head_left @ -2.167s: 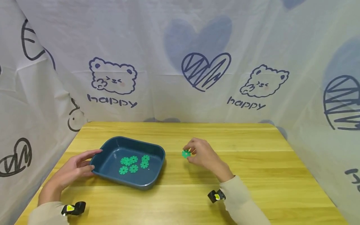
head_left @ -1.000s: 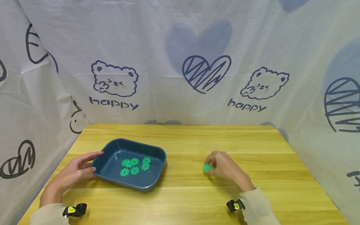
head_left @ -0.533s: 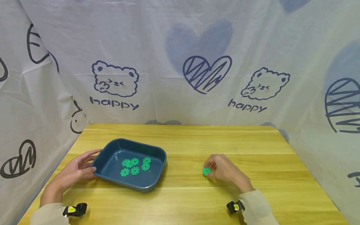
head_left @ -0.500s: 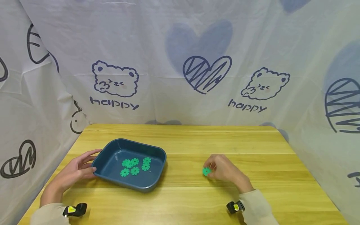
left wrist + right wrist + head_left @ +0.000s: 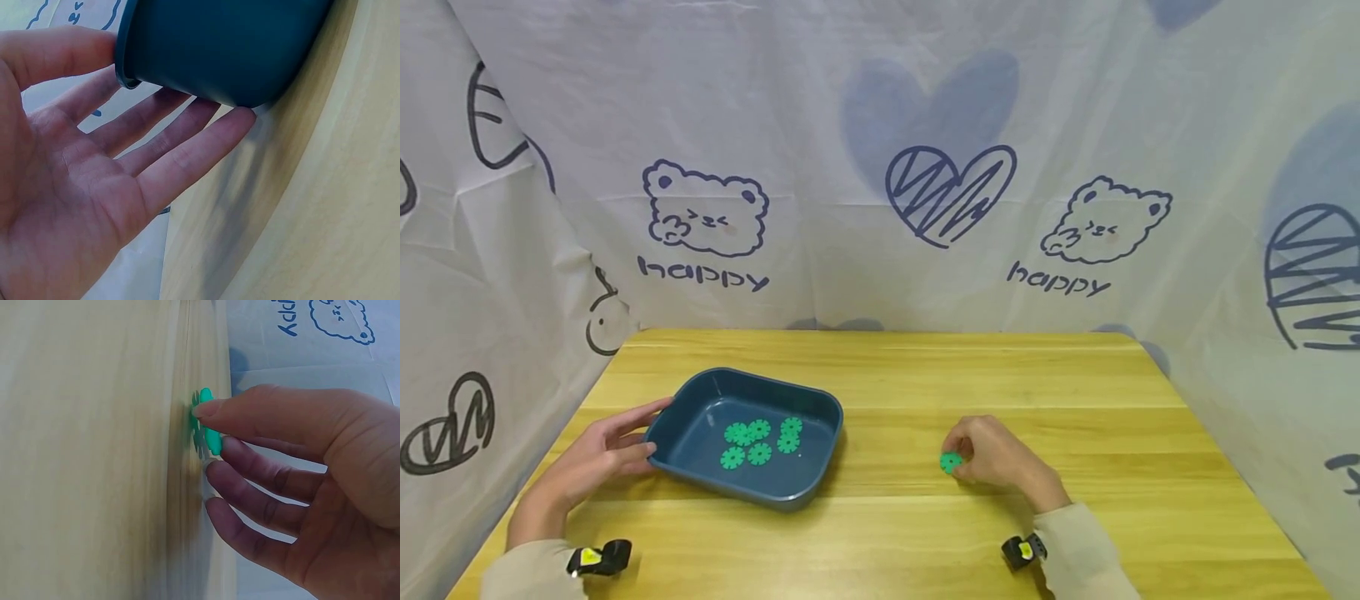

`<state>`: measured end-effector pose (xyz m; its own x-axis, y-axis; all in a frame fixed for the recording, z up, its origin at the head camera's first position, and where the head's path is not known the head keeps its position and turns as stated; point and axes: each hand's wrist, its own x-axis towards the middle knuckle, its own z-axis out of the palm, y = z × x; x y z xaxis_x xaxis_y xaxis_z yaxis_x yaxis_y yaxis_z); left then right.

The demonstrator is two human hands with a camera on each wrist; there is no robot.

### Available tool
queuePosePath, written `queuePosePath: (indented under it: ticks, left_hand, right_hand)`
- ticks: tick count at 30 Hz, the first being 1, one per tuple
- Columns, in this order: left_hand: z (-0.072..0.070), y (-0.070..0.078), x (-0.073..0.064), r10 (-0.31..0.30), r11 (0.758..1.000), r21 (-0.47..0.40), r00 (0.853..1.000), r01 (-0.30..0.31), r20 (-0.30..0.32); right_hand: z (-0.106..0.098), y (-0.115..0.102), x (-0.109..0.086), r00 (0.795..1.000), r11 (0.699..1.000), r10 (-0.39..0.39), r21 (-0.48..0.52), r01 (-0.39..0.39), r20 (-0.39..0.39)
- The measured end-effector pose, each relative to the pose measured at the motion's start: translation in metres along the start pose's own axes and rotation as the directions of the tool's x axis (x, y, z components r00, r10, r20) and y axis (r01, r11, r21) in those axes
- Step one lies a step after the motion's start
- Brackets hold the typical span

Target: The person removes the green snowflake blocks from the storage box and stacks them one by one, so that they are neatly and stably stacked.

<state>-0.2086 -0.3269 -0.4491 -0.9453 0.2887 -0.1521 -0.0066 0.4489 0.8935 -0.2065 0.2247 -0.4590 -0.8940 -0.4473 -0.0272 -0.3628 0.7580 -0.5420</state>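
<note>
My right hand (image 5: 992, 452) pinches a green notched plastic disc (image 5: 951, 462) between thumb and fingers, low over the right half of the table. Close up in the right wrist view, the disc (image 5: 210, 422) is almost edge-on, near the wood, with a shadow or reflection beside it. My left hand (image 5: 597, 454) touches the left end of a dark blue tray (image 5: 820, 400), its fingers (image 5: 194, 147) stretched along the outer wall and its thumb at the rim. Several similar green discs (image 5: 759, 453) lie on the tray floor, some overlapping.
The wooden table (image 5: 880, 533) runs back to a pale hanging cloth (image 5: 850, 275) printed with hearts and bears, which also closes in both sides. Each wrist carries a small black camera, the right wrist camera (image 5: 1022, 550) standing just above the tabletop.
Over two seconds my right hand carries the green disc rightward and down, away from the tray. In the last half second the disc sinks slightly and lies flatter. My left hand keeps its place.
</note>
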Motion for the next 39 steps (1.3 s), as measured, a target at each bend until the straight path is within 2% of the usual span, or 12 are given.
queuePosePath:
  ticks: [7, 18, 26, 31, 35, 39]
  left_hand:
    - [0.000, -0.001, 0.000, -0.009, 1.000, 0.008, 1.000, 0.009, 0.009]
    - [-0.002, -0.004, 0.001, 0.020, 1.000, -0.006, 1.000, -0.019, 0.007]
    - [-0.001, -0.002, 0.000, 0.016, 1.000, -0.004, 1.000, -0.016, 0.005]
    - [-0.001, -0.001, 0.000, 0.004, 1.000, 0.028, 1.000, -0.004, -0.002]
    - [0.000, -0.001, 0.000, 0.001, 0.999, 0.036, 1.000, -0.001, -0.004]
    - [0.000, 0.000, 0.000, 0.007, 1.000, 0.019, 1.000, -0.007, -0.002]
  right_hand:
    - [0.000, 0.000, -0.001, 1.000, 1.000, 0.015, 0.012, -0.015, 0.021]
    - [-0.002, 0.003, -0.001, 0.999, 0.999, 0.007, 0.036, -0.008, 0.040]
    - [-0.002, 0.005, -0.001, 0.999, 0.999, -0.010, 0.046, 0.008, 0.045]
    - [-0.003, 0.006, 0.000, 0.999, 0.999, -0.008, 0.047, 0.005, 0.050]
    - [-0.005, 0.003, 0.003, 0.999, 0.999, -0.032, 0.030, 0.032, 0.017]
    - [-0.009, -0.012, 0.008, 0.996, 0.996, -0.081, 0.028, 0.082, -0.028]
